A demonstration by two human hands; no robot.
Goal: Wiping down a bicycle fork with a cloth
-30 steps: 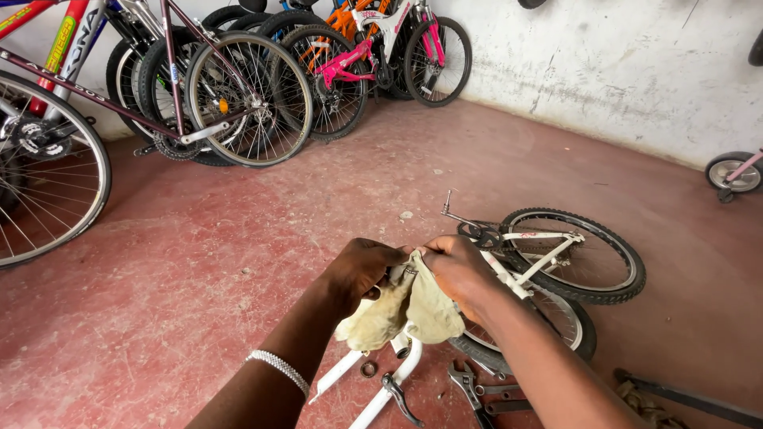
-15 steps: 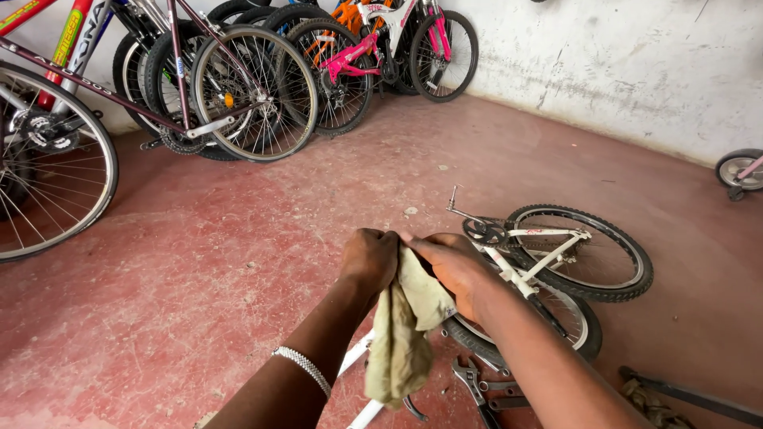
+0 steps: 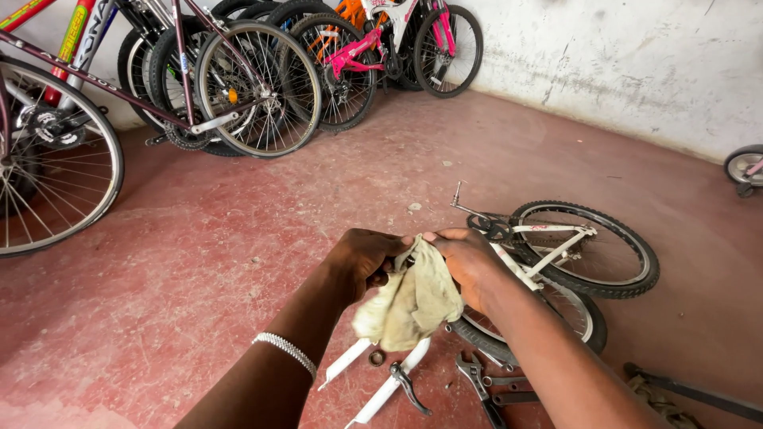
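Both hands meet over a dirty beige rag [image 3: 412,303] in the lower middle of the view. My left hand [image 3: 362,260] grips its left side; a silver bracelet sits on that forearm. My right hand [image 3: 467,264] holds the rag's upper right part. The cloth hangs bunched between the palms. Whatever may be wrapped inside it is hidden. Directly below lies a small white bicycle [image 3: 548,246] on its side, with its white fork legs [image 3: 381,380] pointing toward me.
Wrenches [image 3: 477,375] and a small ring [image 3: 377,358] lie on the red floor by the fork. Several upright bicycles [image 3: 254,87] line the far left wall. A small wheel [image 3: 744,165] shows at the right edge. A dark bar [image 3: 691,393] lies lower right.
The rag, hanging long half a second ago, is now bunched up between both hands. The hands stay together above the fork.
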